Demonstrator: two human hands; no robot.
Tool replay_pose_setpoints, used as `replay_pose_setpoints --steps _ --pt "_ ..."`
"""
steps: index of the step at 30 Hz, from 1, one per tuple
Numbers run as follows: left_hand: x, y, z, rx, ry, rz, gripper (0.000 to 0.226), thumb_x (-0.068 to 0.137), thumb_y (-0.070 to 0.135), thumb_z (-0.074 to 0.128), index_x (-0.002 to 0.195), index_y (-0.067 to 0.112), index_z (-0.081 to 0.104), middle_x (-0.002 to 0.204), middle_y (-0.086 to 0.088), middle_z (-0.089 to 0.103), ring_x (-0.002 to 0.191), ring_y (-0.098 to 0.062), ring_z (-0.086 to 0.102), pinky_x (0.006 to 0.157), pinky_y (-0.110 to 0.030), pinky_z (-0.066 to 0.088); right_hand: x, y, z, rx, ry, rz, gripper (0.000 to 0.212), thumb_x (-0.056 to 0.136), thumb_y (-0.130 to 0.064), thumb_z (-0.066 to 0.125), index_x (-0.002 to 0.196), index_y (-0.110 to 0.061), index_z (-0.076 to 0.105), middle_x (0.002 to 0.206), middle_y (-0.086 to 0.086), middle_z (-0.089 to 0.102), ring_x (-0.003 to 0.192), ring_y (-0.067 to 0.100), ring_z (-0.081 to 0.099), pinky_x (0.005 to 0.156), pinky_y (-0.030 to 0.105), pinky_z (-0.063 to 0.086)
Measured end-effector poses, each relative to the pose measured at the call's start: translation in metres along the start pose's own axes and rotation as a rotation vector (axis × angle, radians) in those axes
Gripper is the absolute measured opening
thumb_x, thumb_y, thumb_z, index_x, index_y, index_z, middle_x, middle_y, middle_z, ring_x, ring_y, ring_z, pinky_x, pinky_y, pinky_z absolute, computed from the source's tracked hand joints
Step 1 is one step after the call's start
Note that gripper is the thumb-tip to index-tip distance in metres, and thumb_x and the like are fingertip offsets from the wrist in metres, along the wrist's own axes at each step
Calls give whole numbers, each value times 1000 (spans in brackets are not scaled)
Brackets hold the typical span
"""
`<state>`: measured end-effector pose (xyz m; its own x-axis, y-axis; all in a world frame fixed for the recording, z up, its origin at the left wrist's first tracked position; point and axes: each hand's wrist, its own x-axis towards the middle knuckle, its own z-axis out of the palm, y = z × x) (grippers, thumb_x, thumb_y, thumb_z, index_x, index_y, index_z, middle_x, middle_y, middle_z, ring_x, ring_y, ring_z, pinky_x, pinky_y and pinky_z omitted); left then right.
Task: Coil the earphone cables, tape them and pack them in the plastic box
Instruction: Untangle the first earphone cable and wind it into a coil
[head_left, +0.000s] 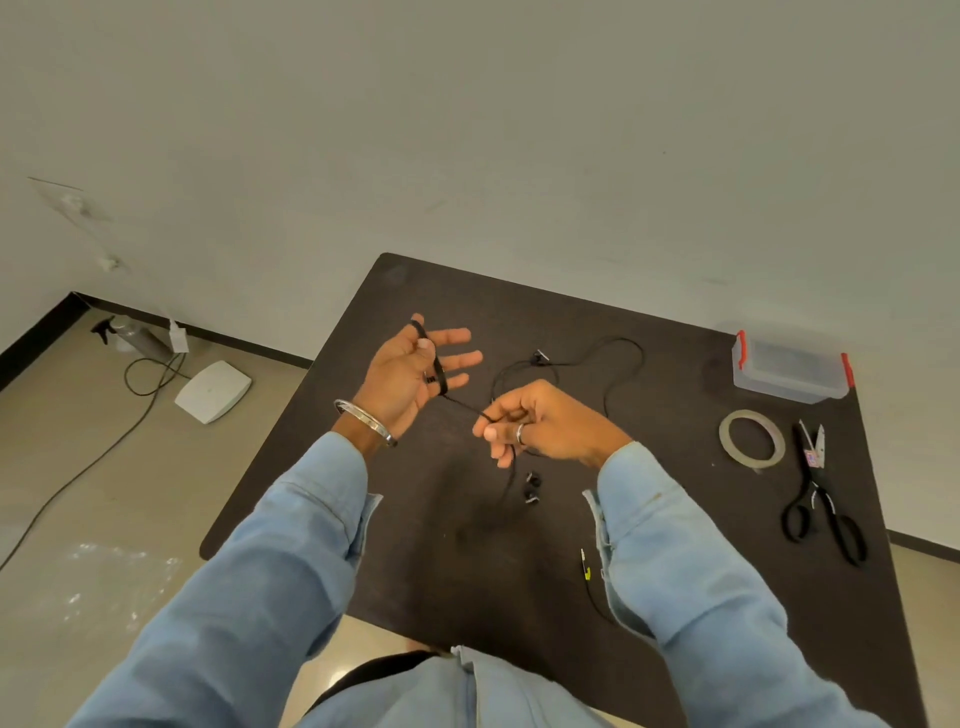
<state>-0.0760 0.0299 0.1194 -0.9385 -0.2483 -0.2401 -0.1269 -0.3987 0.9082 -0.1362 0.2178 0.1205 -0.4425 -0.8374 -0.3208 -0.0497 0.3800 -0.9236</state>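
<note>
- Left hand (410, 371) raised palm-up over the dark table (415, 545), fingers spread and nearly straight, black earphone cable (440, 370) looped around them in a small coil; thumb laid over the strands.
- Right hand (535, 423) just right of the left, fingers curled, pinching the same cable between thumb and fingertips; short taut stretch of cable running between the two hands.
- Rest of the cable trailing beyond the right hand in a loose loop on the table; two earbuds (532, 487) lying just below that hand.
- Yellow-marked plug end (586, 566) near the right sleeve.
- Tape roll (751, 435) flat on the table well to the right of the right hand, scissors (821, 499) just beyond it.
- Plastic box (790, 370) with red clips farther right and away, at the table's far corner.
- Metal bangle (366, 421) on the left wrist, ring on a right finger.
</note>
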Motion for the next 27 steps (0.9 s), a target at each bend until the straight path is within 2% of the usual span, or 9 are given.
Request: replay_pose_setpoints --steps 3,8,11,13,16,18,22,25,27 --pt "-2 -14 -1 257 -20 -35 39 102 10 28 141 15 27 119 -6 60 104 -26 64 101 -51 43 0 -13 -17 -113 50 -22 11 88 -12 66 93 -3 70 71 8 68 66 21 66 71 37 57" --pt "-14 -27 12 242 -318 -180 44 100 15 35 143 11 23 115 -7 63 100 -32 66 98 -51 46 13 -33 -41 -267 169 -118 6 86 -13 69 85 -9 73 69 11 69 66 28 67 66 32 58" --pt "-21 -25 19 135 -524 -236 54 91 28 45 140 8 31 109 -15 64 96 -38 66 93 -55 48 19 -37 -47 -233 209 -152 3 81 -12 74 82 -9 73 73 17 70 67 36 65 66 37 55" --pt "-25 -22 22 10 -583 -271 64 86 31 51 140 5 31 102 -16 65 88 -38 68 85 -53 53 20 -37 -52 -173 247 -184 10 77 -11 77 83 -5 72 77 22 70 66 32 64 68 39 53" --pt "-29 -17 24 -143 -666 -255 58 89 28 53 137 0 36 95 -16 64 78 -33 69 80 -53 54 21 -32 -49 -43 292 -228 12 77 -8 75 85 -1 70 77 17 69 69 19 63 69 32 53" --pt "-29 -12 23 -248 -700 -204 59 90 26 58 137 -2 35 94 -16 63 76 -31 69 82 -55 53 21 -23 -40 37 305 -233 3 84 -4 68 85 -4 70 74 9 68 65 15 59 61 24 50" --pt "-22 -7 26 -299 -568 -79 60 90 22 53 139 -4 31 96 -14 63 82 -30 69 84 -54 52 21 -1 -14 231 307 -198 29 90 10 49 96 -8 70 72 0 67 60 17 53 54 22 43" --pt "-13 -5 20 -372 -345 -5 46 94 15 41 136 -1 34 107 -16 65 94 -36 67 85 -53 53 19 7 5 198 230 -99 26 92 10 45 108 3 65 72 10 65 53 10 50 49 20 42" --pt "-7 -2 15 -394 -211 28 31 98 12 34 128 5 38 114 -16 64 104 -39 64 86 -52 53 15 7 14 138 168 -73 18 96 -2 50 104 -4 66 71 7 66 52 9 52 50 20 44"
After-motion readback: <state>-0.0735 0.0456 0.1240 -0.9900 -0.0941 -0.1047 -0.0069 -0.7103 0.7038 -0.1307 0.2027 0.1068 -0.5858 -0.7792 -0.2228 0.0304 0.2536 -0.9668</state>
